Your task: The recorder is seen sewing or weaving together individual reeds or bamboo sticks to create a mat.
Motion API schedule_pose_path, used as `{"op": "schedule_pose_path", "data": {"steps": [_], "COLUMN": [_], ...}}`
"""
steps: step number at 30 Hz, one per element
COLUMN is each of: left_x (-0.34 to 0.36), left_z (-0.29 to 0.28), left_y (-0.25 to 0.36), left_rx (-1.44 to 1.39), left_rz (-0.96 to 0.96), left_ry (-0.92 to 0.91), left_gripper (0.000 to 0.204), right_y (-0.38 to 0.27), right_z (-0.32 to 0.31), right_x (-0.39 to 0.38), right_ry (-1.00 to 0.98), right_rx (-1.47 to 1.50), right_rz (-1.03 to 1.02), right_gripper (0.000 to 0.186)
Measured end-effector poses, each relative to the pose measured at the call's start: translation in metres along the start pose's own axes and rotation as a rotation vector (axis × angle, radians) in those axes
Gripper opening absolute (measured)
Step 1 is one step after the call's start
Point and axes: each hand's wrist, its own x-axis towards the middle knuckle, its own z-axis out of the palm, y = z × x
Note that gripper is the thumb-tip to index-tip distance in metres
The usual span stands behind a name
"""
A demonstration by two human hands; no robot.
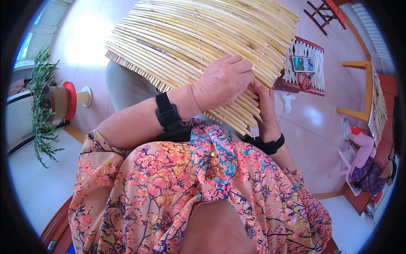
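A mat of pale yellow reed stalks [182, 46], bound together with rows of thin stitches, lies across my lap and reaches away from me. My left hand [226, 80] rests on top of it near the right-hand ends of the stalks. Its fingers are curled into a pinch, and what they hold is hidden. Close beside it, my right hand [266, 103] grips the mat's near right edge, with the thumb up by the stalk ends and the other fingers mostly hidden beneath. Both wrists wear black straps.
A low stool with white cords [315, 78] stands right of the mat, carrying a phone [303, 64] and red-handled scissors [305, 80]. White tissue [288, 103] lies on the floor. Further right are a wooden frame [357, 112] and a seated person [368, 163]. A potted plant [42, 101] stands left.
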Motion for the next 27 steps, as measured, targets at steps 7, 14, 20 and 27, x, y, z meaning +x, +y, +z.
{"op": "schedule_pose_path", "data": {"steps": [7, 14, 20, 27], "left_x": [0.0, -0.001, 0.0, 0.003], "left_z": [0.006, 0.006, 0.005, 0.005], "left_y": [-0.001, 0.0, 0.0, 0.004], "left_rx": [0.014, 0.021, 0.064, 0.082], "left_rz": [0.018, 0.008, 0.062, 0.05], "left_ry": [0.026, 0.013, 0.026, 0.04], "left_gripper": [0.009, 0.009, 0.01, 0.008], "right_y": [-0.001, -0.004, -0.001, 0.002], "right_z": [0.0, 0.001, -0.002, -0.003], "right_x": [0.002, 0.002, 0.003, 0.004], "right_ry": [0.011, 0.028, 0.021, 0.03], "right_rx": [0.041, -0.029, -0.011, 0.023], "right_rz": [0.017, 0.014, 0.018, 0.039], "right_gripper": [0.036, 0.035, 0.036, 0.036]}}
